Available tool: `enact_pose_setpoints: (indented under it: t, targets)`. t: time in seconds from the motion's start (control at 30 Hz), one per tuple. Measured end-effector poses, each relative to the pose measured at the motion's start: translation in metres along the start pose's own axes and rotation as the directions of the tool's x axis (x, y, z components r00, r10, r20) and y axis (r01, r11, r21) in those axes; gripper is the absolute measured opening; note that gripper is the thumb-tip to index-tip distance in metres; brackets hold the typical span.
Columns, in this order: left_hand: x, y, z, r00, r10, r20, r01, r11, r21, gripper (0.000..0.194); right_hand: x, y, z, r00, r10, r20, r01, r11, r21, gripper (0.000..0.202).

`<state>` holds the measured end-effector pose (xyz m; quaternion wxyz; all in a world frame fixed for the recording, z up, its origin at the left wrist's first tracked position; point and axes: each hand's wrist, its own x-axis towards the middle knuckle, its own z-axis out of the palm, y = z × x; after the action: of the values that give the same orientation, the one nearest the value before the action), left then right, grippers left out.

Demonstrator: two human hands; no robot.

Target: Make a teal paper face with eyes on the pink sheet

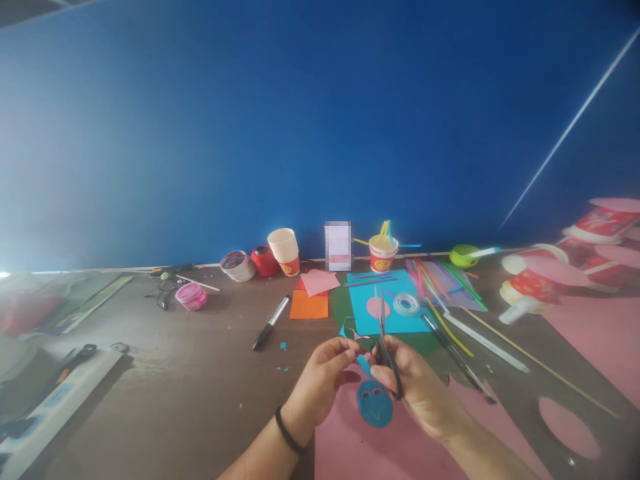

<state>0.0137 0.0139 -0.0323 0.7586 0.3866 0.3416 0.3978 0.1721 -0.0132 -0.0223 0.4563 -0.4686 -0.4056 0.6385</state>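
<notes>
My right hand [423, 387] grips a pair of black-handled scissors [383, 333], blades pointing away from me over the blue paper sheet [370, 320]. My left hand [323, 377], with a black band on the wrist, pinches a strip of a blue paper cutout [375, 403], a round piece with eyes drawn on it that hangs between both hands. A curled blue paper offcut [349, 331] trails from the fingers. Both hands hover over a pink paper sheet [350, 447] on the brown table.
A tape roll [406, 304] lies on the blue sheet. A black marker [271, 323], orange paper [309, 305], paper cups [285, 251], a cup with sticks [383, 252], coloured strips [450, 320], a pink jar [191, 296] and a ruler [55, 407] lie around. Blue wall behind.
</notes>
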Motion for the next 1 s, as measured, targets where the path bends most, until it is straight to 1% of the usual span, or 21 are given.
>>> enact_pose_setpoints:
  t: [0.1, 0.17, 0.23, 0.4, 0.57, 0.67, 0.77, 0.83, 0.93, 1.0]
  targets:
    - [-0.001, -0.001, 0.000, 1.000, -0.030, -0.004, 0.030, 0.999, 0.020, 0.021, 0.002, -0.001, -0.002, 0.987, -0.122, -0.104, 0.098, 0.973, -0.211, 0.023]
    - [-0.002, -0.001, 0.002, 0.999, -0.038, 0.015, 0.037, 0.998, 0.048, 0.020, 0.003, 0.000, -0.002, 0.973, -0.194, -0.124, 0.144, 0.934, -0.326, 0.019]
    - [-0.002, -0.003, 0.003, 0.999, -0.049, 0.012, 0.048, 0.995, 0.091, 0.019, 0.003, 0.001, 0.000, 0.967, -0.228, -0.112, 0.170, 0.909, -0.379, 0.018]
    - [0.000, -0.008, 0.001, 0.997, -0.058, -0.056, 0.065, 0.990, 0.129, 0.017, 0.005, 0.008, 0.004, 0.960, -0.261, -0.102, 0.221, 0.930, -0.294, 0.024]
    - [0.001, -0.009, 0.001, 0.995, -0.068, -0.071, 0.077, 0.987, 0.144, 0.017, 0.006, 0.014, 0.005, 0.956, -0.273, -0.108, 0.235, 0.932, -0.277, 0.025]
    - [0.002, -0.008, 0.001, 0.994, -0.070, -0.082, 0.081, 0.986, 0.148, 0.018, 0.005, 0.013, 0.004, 0.954, -0.280, -0.107, 0.243, 0.931, -0.271, 0.024]
    - [0.003, -0.007, -0.002, 0.993, -0.038, -0.110, 0.052, 0.990, 0.130, 0.019, 0.004, 0.007, 0.000, 0.964, -0.253, -0.077, 0.217, 0.924, -0.314, 0.021]
    - [0.005, -0.004, -0.005, 0.987, -0.014, -0.161, 0.031, 0.994, 0.107, 0.018, 0.004, 0.002, -0.004, 0.978, -0.206, -0.035, 0.180, 0.918, -0.352, 0.022]
    - [0.007, 0.000, -0.012, 0.967, 0.001, -0.256, 0.016, 0.998, 0.065, 0.019, 0.006, 0.001, -0.007, 0.995, -0.094, 0.043, 0.103, 0.944, -0.312, 0.026]
    - [0.008, 0.002, -0.014, 0.955, 0.006, -0.297, 0.004, 0.999, 0.032, 0.019, 0.007, 0.003, -0.006, 0.995, -0.010, 0.094, 0.036, 0.959, -0.281, 0.029]
